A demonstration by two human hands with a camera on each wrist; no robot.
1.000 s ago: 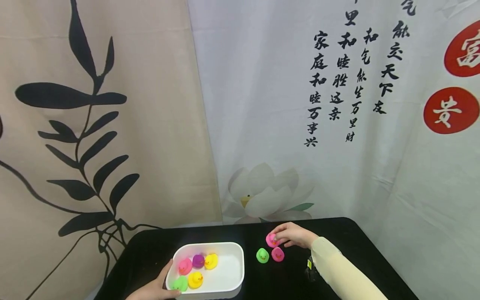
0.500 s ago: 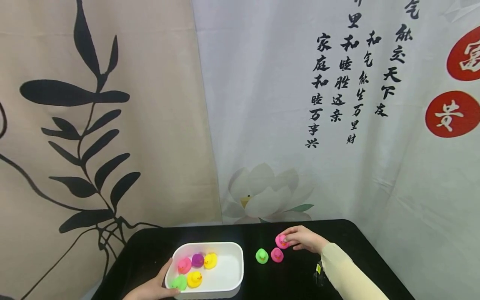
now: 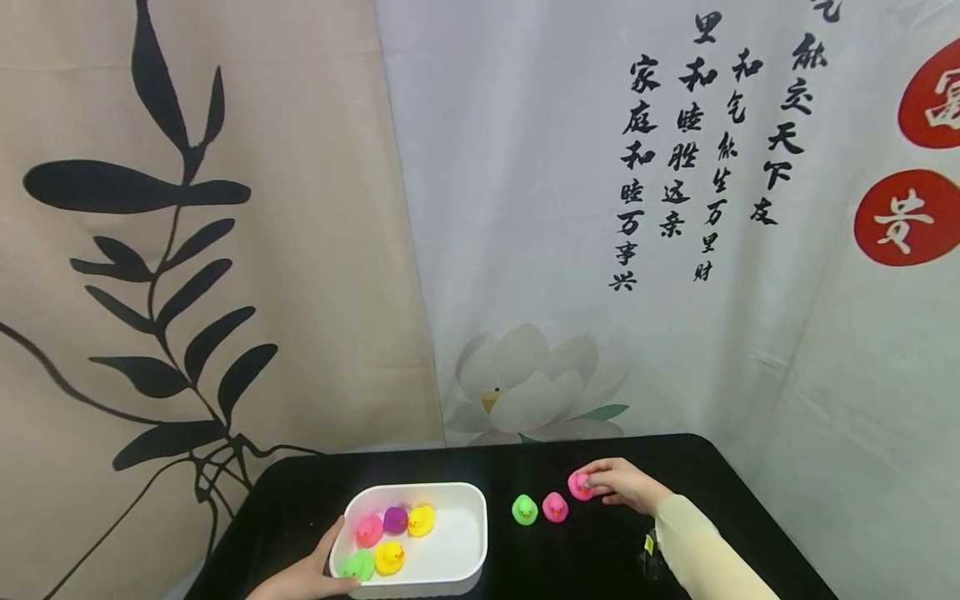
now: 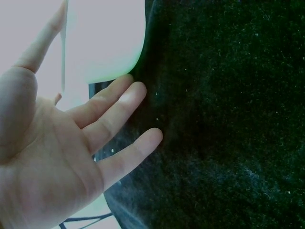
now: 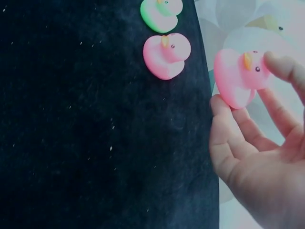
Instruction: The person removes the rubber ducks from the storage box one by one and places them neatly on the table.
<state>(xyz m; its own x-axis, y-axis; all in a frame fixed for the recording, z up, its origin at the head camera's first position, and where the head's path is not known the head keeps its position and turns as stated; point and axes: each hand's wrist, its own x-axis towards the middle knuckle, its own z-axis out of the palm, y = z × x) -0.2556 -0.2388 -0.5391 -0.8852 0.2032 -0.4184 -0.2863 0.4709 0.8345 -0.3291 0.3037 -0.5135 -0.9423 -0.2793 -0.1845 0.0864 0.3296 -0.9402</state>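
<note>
My right hand [image 3: 626, 485] pinches a pink rubber duck [image 3: 580, 486] between thumb and fingers. It holds the duck at the right end of a row on the black table, beside a second pink duck and a green duck [image 3: 525, 510]. The right wrist view shows the held duck [image 5: 236, 78] upright in the fingertips, apart from the other pink duck [image 5: 167, 56]. My left hand [image 3: 303, 575] grips the left end of a white tray [image 3: 453, 577], its thumb at the near rim. Several ducks lie in the tray's left half: yellow [image 3: 389, 558], pink, green and purple.
A small black object [image 3: 651, 560] with a yellow patch is at the right sleeve [image 3: 708, 546]. Behind the table [image 3: 517, 567] hangs a cloth backdrop [image 3: 510, 208] with printed plants and characters.
My right hand has carried the pink duck rightward and slightly nearer, from behind the other pink duck to its right side. My left hand and the tray stay put.
</note>
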